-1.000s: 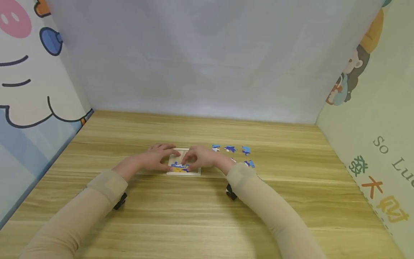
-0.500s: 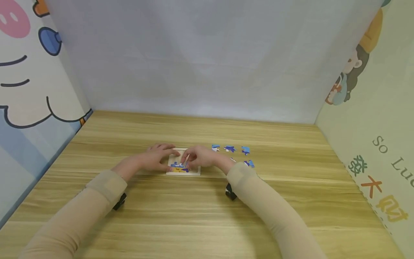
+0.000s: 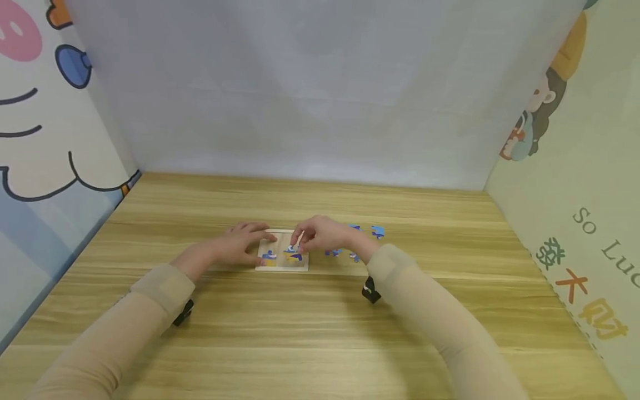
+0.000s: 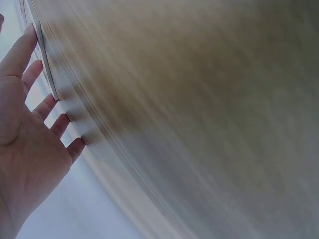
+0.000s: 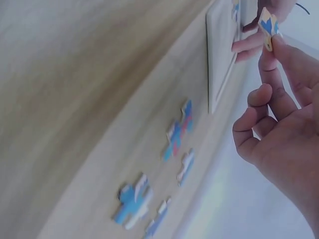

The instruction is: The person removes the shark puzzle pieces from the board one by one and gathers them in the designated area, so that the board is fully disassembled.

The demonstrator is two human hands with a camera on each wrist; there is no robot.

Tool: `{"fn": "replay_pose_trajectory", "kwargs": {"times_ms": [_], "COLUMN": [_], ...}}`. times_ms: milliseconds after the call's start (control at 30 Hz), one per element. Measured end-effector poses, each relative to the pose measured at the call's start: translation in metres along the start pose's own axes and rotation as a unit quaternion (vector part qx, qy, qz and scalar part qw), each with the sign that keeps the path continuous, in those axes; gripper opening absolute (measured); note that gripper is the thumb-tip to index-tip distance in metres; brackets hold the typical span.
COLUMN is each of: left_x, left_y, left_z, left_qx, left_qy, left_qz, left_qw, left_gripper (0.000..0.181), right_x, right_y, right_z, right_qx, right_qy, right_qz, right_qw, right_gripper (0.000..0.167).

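A shallow wooden puzzle tray (image 3: 282, 270) lies on the table in front of me. At its left side rests my left hand (image 3: 236, 244), fingers spread, with the thumb on the lower left corner and a fingertip over the upper part. Near that thumb a blue, white and yellow puzzle piece (image 3: 269, 256) lies inside the tray. My right hand (image 3: 324, 233) pinches another puzzle piece (image 5: 269, 27), blue and yellow, between thumb and forefinger. It is held tilted above the tray's right half. In the left wrist view, the left hand's fingers (image 4: 60, 124) touch the tray edge and table.
Several loose puzzle pieces, among them a blue one (image 3: 377, 231) and a blue and white one (image 5: 133, 200), lie right of the tray, partly hidden by my right arm. A white curtain (image 3: 310, 100) stands behind the wooden table (image 3: 280, 344), printed panels at both sides.
My right hand has lifted its piece from beside the other piece in the tray and shifted up and right with it. The left hand has stayed at the tray.
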State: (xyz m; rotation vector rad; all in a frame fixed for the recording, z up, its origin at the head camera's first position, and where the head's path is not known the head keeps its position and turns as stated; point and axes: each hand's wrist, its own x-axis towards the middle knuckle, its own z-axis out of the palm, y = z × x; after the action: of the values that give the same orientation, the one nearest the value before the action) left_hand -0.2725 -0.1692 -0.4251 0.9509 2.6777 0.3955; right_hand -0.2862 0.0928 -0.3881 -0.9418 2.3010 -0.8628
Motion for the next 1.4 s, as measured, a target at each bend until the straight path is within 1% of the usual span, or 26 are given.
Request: {"fn": "replay_pose_trajectory", "kwargs": {"times_ms": [100,200,333,500,633,700,900,1133,1267,1400], "left_x": [-0.001,-0.002,-0.004,-0.005,-0.005,-0.004,-0.004,-0.004,-0.004,-0.005], "left_y": [0.001,0.002,0.003,0.003,0.002,0.002,0.002,0.001,0.002,0.001], "left_z": [0.000,0.000,-0.001,-0.001,-0.001,-0.001,0.000,0.001,0.001,0.001], "left_qx": [0.000,-0.001,-0.001,-0.001,-0.006,-0.009,-0.005,-0.006,-0.005,-0.006], "left_qy": [0.002,0.004,0.007,0.006,0.004,0.002,0.002,0.011,0.011,0.006], "left_qz": [0.000,0.000,0.004,0.010,0.012,0.010,0.008,0.011,0.011,0.012], "left_qw": [1.0000,1.0000,1.0000,0.9999,0.9999,0.9999,1.0000,0.9999,0.9999,0.9999], "left_gripper": [0.059,0.059,0.058,0.057,0.058,0.059,0.059,0.058,0.058,0.058], "right_x": [-0.008,-0.017,-0.032,-0.050,-0.064,-0.070,-0.089,-0.103,-0.109,-0.114], "right_y": [-0.002,-0.002,-0.004,-0.003,0.002,0.005,0.014,0.026,0.038,0.049], "right_z": [-0.006,-0.012,-0.019,-0.023,-0.025,-0.026,-0.028,-0.028,-0.023,-0.016], "right_qx": [-0.011,-0.018,-0.008,-0.009,-0.010,-0.018,-0.036,-0.068,-0.056,-0.033], "right_qy": [0.002,0.007,0.004,-0.002,0.007,0.014,0.020,0.026,0.023,0.019], "right_qz": [0.004,-0.002,-0.016,-0.010,-0.003,-0.001,0.007,0.013,0.022,0.043], "right_qw": [0.9999,0.9998,0.9998,0.9999,0.9999,0.9997,0.9991,0.9973,0.9979,0.9983], "right_gripper": [0.014,0.013,0.012,0.012,0.010,0.009,0.005,0.004,0.004,0.006]}}
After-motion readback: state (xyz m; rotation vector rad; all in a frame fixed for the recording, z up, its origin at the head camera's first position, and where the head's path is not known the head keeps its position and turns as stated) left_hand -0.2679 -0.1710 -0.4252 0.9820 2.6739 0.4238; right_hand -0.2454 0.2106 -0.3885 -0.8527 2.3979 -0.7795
